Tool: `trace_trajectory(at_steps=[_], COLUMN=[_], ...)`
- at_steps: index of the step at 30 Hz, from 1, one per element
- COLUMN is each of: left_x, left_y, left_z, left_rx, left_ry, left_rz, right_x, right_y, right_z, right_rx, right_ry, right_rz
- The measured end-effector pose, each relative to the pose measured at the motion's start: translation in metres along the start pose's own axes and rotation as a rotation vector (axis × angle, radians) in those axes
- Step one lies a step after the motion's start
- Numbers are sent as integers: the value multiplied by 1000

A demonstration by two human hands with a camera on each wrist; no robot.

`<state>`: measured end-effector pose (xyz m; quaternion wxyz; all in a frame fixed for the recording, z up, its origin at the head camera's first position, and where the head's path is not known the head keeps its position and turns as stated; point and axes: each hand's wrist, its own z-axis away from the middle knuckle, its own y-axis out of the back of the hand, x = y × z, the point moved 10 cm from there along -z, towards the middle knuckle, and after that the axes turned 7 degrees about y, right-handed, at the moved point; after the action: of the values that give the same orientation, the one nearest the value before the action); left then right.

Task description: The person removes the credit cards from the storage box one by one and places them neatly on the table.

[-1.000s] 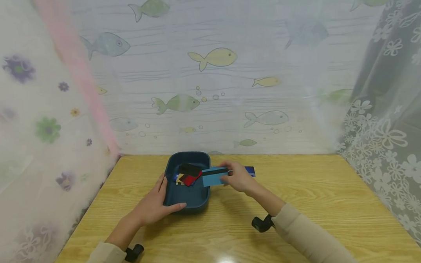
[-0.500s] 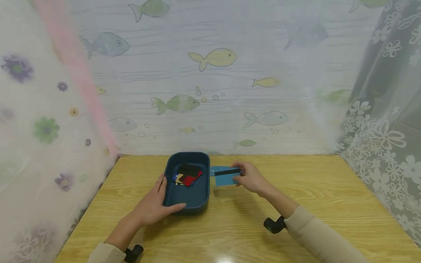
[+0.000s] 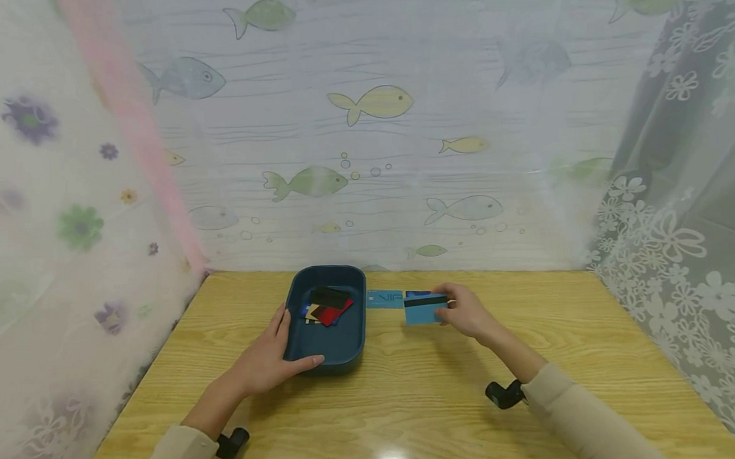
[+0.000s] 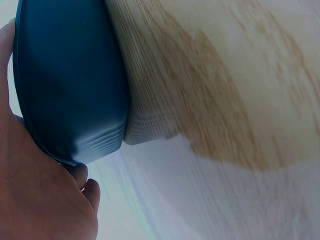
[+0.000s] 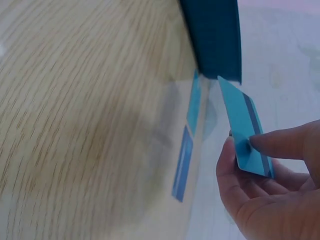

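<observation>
My right hand (image 3: 466,311) pinches a light blue plastic card (image 3: 422,312) with a dark magnetic stripe, thumb on one face and fingers behind, as the right wrist view shows. The held card is tilted, to the right of a dark blue plastic tray (image 3: 326,351). My left hand (image 3: 262,357) holds this tray at its near left corner, fingers along the left side and thumb across the near rim. Inside lie several cards, among them a black card (image 3: 329,297) and a red card (image 3: 334,313). In the left wrist view, fingertips curl at the tray's edge.
Flat on the wooden table (image 3: 399,399), right of the tray, lie a light blue VIP card (image 3: 384,298) and a dark blue card (image 5: 182,165). The held card partly covers the dark blue one in the head view. A fish-patterned curtain (image 3: 376,154) closes off the back.
My right hand has moved right with the light blue card, from beside the tray's right rim. The VIP card on the table has come into view. My left hand stays at the tray.
</observation>
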<state>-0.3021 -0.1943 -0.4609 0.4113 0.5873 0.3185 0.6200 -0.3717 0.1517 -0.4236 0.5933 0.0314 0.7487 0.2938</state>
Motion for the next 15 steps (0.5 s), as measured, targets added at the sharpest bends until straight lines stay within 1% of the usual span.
trace_trajectory(at_steps=[15], left_x=[1], left_y=[0], left_z=[0], left_rx=[-5], left_ry=[-9], left_rz=[-2], right_x=[32], right_y=[29], right_z=[6], right_rx=[50], right_ry=[-44], right_rz=[52])
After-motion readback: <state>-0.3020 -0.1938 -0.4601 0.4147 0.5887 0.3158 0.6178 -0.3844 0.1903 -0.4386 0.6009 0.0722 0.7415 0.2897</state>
